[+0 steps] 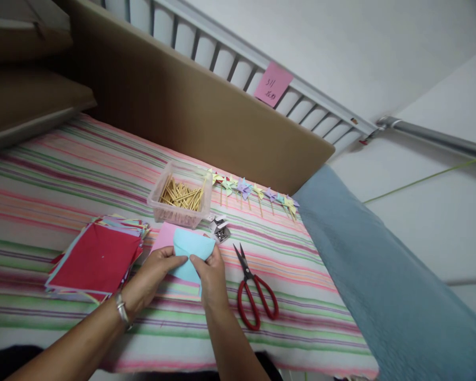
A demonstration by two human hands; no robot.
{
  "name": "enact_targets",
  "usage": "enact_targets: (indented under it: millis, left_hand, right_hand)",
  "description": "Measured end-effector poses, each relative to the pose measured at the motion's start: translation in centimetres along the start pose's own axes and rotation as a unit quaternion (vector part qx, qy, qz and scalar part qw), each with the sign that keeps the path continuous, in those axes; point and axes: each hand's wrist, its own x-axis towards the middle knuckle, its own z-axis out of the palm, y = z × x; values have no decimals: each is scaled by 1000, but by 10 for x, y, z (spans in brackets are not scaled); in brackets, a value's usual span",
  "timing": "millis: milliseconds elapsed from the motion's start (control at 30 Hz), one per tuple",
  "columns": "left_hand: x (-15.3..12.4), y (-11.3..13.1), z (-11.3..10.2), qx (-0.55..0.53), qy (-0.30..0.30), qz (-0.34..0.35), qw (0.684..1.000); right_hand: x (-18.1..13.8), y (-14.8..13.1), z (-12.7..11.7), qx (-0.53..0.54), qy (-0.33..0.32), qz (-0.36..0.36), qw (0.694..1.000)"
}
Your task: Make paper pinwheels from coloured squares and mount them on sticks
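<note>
Striped tablecloth (pixel 309 317) below; L hand (pixel 159 268) + R hand (pixel 211 275) both pinching blue paper (pixel 192 243), prob. folding step; next move calls for steady pinch, no slip.

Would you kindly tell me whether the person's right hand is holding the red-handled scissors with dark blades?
No, the scissors lie on the striped cloth, while the right hand holds the light-blue paper sheet.
</note>
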Motion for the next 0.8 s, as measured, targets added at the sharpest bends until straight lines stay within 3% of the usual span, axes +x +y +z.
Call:
enact_targets:
  millis: [233,333,400,533,667,800]
  left_hand:
    - [3,1,-3,-1,30,2,1000]
    - [7,6,-11,7,38,4,999]
    - [7,12,-15,8,48,2,999]
    - [4,25,-21,7,60,29,998]
    - [2,32,-23,-1,80,31,996]
    - [1,32,-23,-2,84,26,996]
  right_hand:
    - [-1,4,0,-40,-7,2,999]
    - [-5,-2,-4,-111,-15,-49,992]
    - [-9,-7,-8,-217,11,-143,965]
    - [-17,-18,-13,-392,-24,-333,857]
    - [-20,-21,-11,-462,-84,-379,797]
    - [-21,-19,-9,-475,-109,-387,783]
